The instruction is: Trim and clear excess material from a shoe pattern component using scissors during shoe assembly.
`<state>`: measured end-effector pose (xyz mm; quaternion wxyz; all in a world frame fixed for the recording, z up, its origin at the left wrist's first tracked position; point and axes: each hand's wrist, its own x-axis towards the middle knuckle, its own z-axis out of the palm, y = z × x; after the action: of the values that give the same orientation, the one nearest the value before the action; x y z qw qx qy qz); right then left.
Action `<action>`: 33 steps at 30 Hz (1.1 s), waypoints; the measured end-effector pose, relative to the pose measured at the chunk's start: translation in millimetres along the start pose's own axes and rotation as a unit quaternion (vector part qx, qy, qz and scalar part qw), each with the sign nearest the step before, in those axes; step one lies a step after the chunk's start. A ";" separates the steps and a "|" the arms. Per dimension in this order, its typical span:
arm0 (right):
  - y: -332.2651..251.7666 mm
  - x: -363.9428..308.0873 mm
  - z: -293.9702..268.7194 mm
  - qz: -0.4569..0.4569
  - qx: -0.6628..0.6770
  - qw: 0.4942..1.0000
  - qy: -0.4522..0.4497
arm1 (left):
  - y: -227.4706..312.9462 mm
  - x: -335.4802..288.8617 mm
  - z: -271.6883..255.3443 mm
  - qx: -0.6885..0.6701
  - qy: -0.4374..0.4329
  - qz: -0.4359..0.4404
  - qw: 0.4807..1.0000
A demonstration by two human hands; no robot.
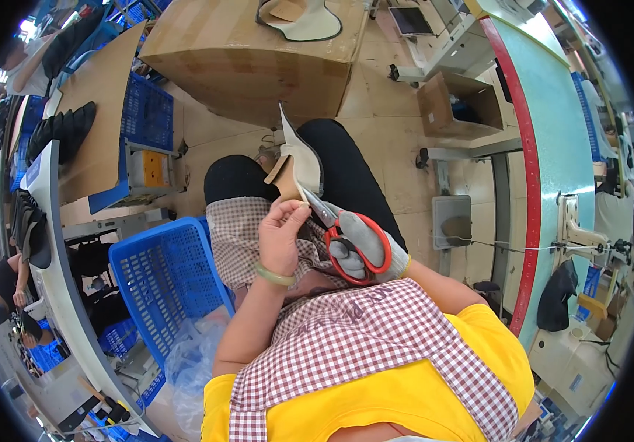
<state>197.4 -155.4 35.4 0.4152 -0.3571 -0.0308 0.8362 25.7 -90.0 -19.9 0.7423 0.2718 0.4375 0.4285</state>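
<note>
Over my lap, my left hand [284, 230], bare and with a pale green bangle at the wrist, pinches the near edge of a cream shoe upper [309, 168]. The piece has a tan lining and a dark edge, and its pointed end faces away from me. In my right hand [361, 241], which wears a grey-coated glove, is a pair of scissors [321, 211] with red handles. Their blades lie against the upper's near edge, close to my left fingertips; whether they are apart there I cannot tell.
A large cardboard box [251, 77] stands ahead, with another cream upper [315, 23] on top. To my left is a blue crate [156, 269] beside a plastic bag [195, 353]. A red-edged table [531, 169] with a sewing machine [573, 225] runs along the right. Other people sit far left.
</note>
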 end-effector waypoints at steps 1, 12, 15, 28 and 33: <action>2.6 -1.6 -3.3 -0.003 0.003 1.000 0.005 | -5.0 -1.6 1.3 -0.002 -0.003 -0.002 1.000; 15.3 -7.5 -3.1 -0.035 -0.042 0.995 0.081 | -26.0 -6.6 6.0 -0.052 -0.056 -0.022 0.997; 17.1 -5.7 3.5 -0.046 -0.031 0.996 0.066 | -26.0 -6.5 4.5 -0.069 -0.067 -0.030 0.995; 24.6 34.7 -20.1 -0.159 -0.067 0.978 0.116 | -16.7 -11.8 -11.4 0.051 -0.190 -0.026 0.980; 14.5 15.3 -5.2 -0.100 -0.090 0.981 0.137 | -17.5 -14.6 -29.2 0.085 -0.227 -0.028 0.970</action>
<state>184.8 -155.2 17.8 0.4631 -0.4991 -0.0844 0.7276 3.2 -110.4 -41.2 0.8081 0.4118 0.2994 0.2961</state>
